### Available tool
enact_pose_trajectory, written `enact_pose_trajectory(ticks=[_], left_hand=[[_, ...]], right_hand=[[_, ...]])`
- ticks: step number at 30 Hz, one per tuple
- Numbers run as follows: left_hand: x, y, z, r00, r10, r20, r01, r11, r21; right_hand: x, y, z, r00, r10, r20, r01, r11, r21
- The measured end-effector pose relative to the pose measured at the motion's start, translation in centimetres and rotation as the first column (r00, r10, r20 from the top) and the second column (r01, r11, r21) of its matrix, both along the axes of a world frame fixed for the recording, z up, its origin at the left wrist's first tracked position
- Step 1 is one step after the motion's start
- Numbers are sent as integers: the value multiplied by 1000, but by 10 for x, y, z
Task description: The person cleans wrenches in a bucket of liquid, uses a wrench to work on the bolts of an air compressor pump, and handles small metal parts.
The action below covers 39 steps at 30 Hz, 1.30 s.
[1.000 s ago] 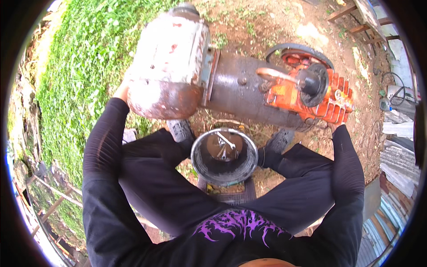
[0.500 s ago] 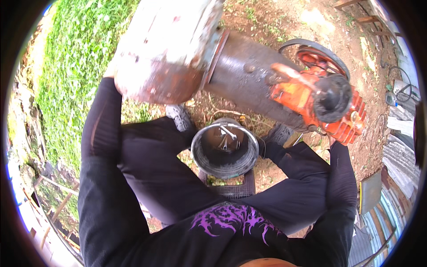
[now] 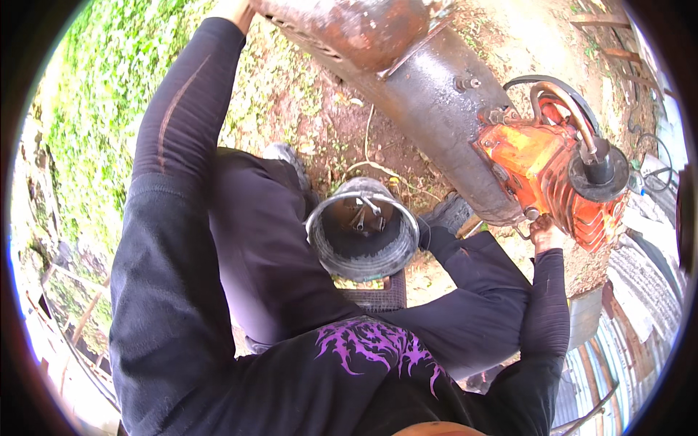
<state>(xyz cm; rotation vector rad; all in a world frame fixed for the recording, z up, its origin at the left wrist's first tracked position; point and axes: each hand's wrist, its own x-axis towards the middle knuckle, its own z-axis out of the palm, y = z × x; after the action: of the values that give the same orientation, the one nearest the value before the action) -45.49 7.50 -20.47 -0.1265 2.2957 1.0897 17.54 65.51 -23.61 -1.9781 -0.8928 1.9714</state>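
Bucket (image 3: 360, 267), black, round, plastic-looking, between black-trousered legs (image 3: 465, 305), silver metal wrenches (image 3: 372, 205) inside. Right hand (image 3: 547, 236) grasps the lower edge of the orange finned metal pump head (image 3: 534, 163), fingers curled. Head sits on the near right end of the dark grey cylindrical metal tank (image 3: 436, 116), which slants up-left past the bucket; can't tell if it's resting or held up. Left hand (image 3: 236, 13), cut by the top edge, is at the rusty rounded metal casing (image 3: 363, 29) toward the tank's far end; can't tell its grip. Outdoor site: bare brown soil (image 3: 342, 127) beyond the bucket, green leafy grass (image 3: 94, 94) left, grey corrugated metal sheets (image 3: 643, 283) right, wooden bars (image 3: 600, 20) furthest.
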Motion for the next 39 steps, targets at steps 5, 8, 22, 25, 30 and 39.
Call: enact_pose_trajectory(ticks=[5,8,22,25,30,39], left_hand=[[2,-5,10,998,59,5,-59,995,78],[8,-29,40,986,164,-29,-157,975,158],[309,-49,253,929,22,-369,172,858,484],[319,-51,238,959,-46,-278,150,919,365],[312,-39,243,958,-137,-250,207,937,282],[309,-5,263,926,-188,-326,261,945,196]], right_hand=[[-7,-17,15,998,19,66,-20,1000,13],[-66,-61,46,985,23,169,-34,997,63],[-66,-90,53,964,170,-202,-125,968,217],[-62,-99,57,977,167,-134,-128,958,258],[-68,-123,69,990,69,-121,-42,976,215],[-60,-189,78,984,-25,-177,39,996,78]])
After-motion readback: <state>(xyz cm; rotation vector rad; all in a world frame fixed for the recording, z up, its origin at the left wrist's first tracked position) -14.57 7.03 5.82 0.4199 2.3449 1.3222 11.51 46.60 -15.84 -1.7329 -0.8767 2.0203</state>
